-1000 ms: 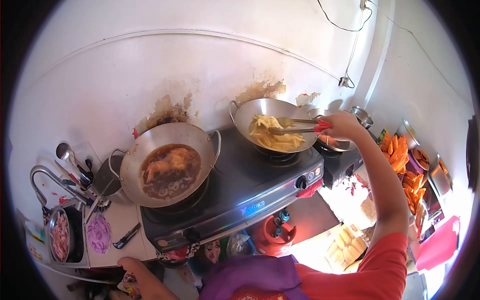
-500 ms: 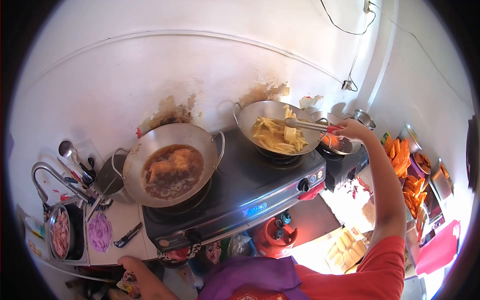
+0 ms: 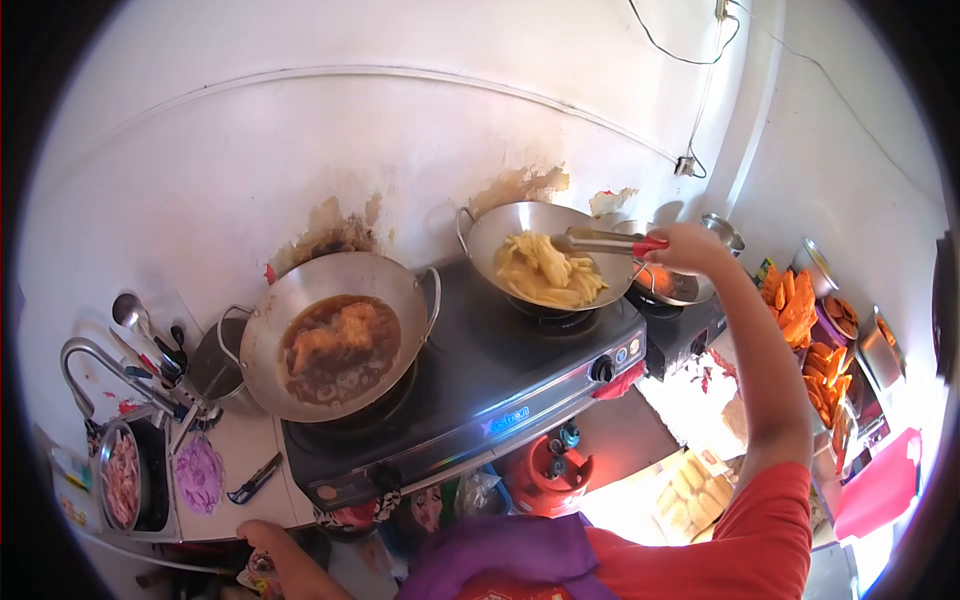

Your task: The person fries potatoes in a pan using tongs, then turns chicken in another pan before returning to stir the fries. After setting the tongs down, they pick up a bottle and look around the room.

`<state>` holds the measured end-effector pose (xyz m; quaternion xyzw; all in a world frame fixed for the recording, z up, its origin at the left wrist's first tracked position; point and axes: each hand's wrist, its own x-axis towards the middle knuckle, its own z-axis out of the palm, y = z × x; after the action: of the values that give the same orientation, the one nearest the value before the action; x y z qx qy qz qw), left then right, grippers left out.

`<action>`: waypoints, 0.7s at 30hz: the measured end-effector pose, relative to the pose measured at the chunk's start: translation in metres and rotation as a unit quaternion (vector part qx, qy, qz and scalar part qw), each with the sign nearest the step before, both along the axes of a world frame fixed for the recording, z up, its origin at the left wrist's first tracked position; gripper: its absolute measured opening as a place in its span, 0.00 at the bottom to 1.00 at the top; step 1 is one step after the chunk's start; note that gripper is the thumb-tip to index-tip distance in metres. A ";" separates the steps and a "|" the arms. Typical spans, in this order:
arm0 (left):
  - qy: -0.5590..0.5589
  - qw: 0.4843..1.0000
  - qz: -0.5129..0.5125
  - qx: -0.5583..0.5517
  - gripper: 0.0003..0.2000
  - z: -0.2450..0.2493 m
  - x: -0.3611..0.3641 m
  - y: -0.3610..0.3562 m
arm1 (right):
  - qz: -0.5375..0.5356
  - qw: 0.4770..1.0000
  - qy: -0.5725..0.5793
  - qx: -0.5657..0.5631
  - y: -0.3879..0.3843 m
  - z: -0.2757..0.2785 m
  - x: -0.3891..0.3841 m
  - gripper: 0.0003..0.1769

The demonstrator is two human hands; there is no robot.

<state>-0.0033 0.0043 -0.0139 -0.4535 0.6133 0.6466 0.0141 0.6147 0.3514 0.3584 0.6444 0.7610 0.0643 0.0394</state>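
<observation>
Steel tongs, pinched shut in the right hand, no longer lift fries; whether the left hand grips anything is unclear.

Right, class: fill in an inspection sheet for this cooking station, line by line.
Surface: two-burner stove on a white counter.
Job's things: tongs over fries in the right wok.
Clutter: left wok of dark oil, knife, sliced onion, orange snacks.
Hands: right hand grips the tongs; left hand low at the counter edge, grip unclear.
Cables: wire on the wall.
Surroundings: wall stained above the stove; red gas cylinder below.
</observation>
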 end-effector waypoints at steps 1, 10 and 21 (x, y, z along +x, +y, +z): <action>-0.004 1.000 -0.005 0.000 0.33 0.000 0.001 -0.001 | -0.018 1.000 -0.011 0.006 -0.006 0.007 -0.002 0.25; 0.044 0.994 -0.082 -0.061 0.33 -0.022 -0.004 -0.009 | 0.048 0.998 0.021 -0.019 0.015 -0.037 -0.007 0.19; 0.026 0.998 -0.057 -0.029 0.33 0.017 0.021 0.001 | 0.182 0.961 -0.142 0.152 -0.034 -0.034 -0.036 0.19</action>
<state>0.0179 0.0054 0.0031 -0.4009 0.6570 0.6381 0.0219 0.5786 0.3169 0.3242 0.4775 0.8334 0.2760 0.0360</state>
